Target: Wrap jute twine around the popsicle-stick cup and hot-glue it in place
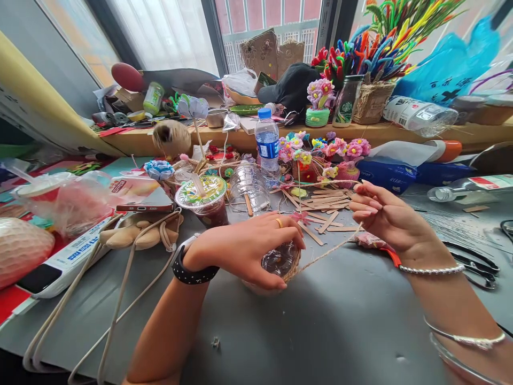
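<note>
My left hand (256, 243) is wrapped over a small, clear, round plastic container (279, 259), which looks like the bottom of a bottle. Coarse twine (325, 251) goes around its side and stretches up to the right. Between thumb and fingertips, my right hand (382, 214) pinches this twine, above the table and apart from the container. A further length of the twine runs left from my right fingers, over the wooden sticks. My left palm and fingers hide most of the container.
Flat wooden sticks (328, 200) lie behind my hands. A lidded drink cup (204, 198), a ribbed clear plastic bottle (249, 187) and a water bottle (267, 147) stand beyond. Pliers (475, 262) lie at right; a corded pouch (140, 235) and a phone (146, 207) are left.
</note>
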`<state>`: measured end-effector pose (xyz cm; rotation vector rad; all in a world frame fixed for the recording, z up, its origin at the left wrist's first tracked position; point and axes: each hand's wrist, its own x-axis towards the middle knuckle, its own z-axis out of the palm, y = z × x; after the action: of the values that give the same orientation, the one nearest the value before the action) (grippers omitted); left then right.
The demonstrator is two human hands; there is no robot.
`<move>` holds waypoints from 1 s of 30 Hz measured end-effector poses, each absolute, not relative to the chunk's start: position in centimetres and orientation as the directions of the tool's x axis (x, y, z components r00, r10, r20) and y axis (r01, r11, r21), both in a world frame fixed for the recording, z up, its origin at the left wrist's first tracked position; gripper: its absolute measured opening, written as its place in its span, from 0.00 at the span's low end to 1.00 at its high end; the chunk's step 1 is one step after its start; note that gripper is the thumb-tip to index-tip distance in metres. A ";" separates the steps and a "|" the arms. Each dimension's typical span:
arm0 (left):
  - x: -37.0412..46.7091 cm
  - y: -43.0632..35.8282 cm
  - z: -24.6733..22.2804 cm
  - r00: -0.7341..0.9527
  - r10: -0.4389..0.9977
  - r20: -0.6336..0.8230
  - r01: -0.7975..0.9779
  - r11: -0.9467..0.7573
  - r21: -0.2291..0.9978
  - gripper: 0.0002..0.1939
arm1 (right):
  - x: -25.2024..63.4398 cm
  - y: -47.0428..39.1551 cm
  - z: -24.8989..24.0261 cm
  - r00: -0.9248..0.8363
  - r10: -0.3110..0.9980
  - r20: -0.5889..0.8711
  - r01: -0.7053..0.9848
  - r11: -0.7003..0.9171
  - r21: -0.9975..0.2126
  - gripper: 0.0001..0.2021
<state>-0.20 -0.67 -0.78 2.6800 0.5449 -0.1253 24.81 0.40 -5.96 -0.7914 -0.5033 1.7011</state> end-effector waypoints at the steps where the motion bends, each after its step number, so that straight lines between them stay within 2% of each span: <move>1: -0.2 -0.7 -0.8 0.920 0.355 -0.164 0.391 -0.844 0.367 0.24 | 24.7 0.4 -6.0 -0.120 0.961 -0.249 -0.642 -0.266 -0.719 0.04; 10: -0.4 -0.6 -0.9 0.928 0.338 -0.154 0.371 -0.849 0.377 0.23 | 24.9 0.7 -6.5 0.046 0.962 -0.268 -0.555 -0.198 -0.808 0.05; 15: -0.4 -0.6 -0.8 0.931 0.332 -0.153 0.365 -0.851 0.377 0.23 | 25.2 0.7 -6.9 0.194 0.954 -0.229 -0.369 -0.146 -0.918 0.04; 19: -0.3 -0.6 -0.8 0.931 0.333 -0.148 0.364 -0.849 0.384 0.24 | 25.1 0.7 -7.5 0.188 0.968 -0.167 -0.221 -0.123 -0.967 0.03; 25: -0.4 -0.6 -0.8 0.928 0.337 -0.158 0.372 -0.846 0.381 0.24 | 25.2 0.6 -7.4 0.174 0.967 -0.186 -0.138 -0.163 -0.977 0.03; 28: -0.4 -0.6 -0.8 0.930 0.335 -0.154 0.368 -0.845 0.388 0.24 | 25.1 0.6 -7.2 0.194 0.969 -0.152 -0.010 -0.153 -0.988 0.08; 30: -0.4 -0.6 -0.9 0.933 0.329 -0.148 0.361 -0.844 0.396 0.24 | 24.9 0.6 -7.0 0.240 0.969 -0.055 0.145 -0.092 -0.985 0.16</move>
<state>-0.44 -0.57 -0.86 2.6629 0.4993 -0.1029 24.91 0.61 -7.03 -1.4807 -1.1038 1.0054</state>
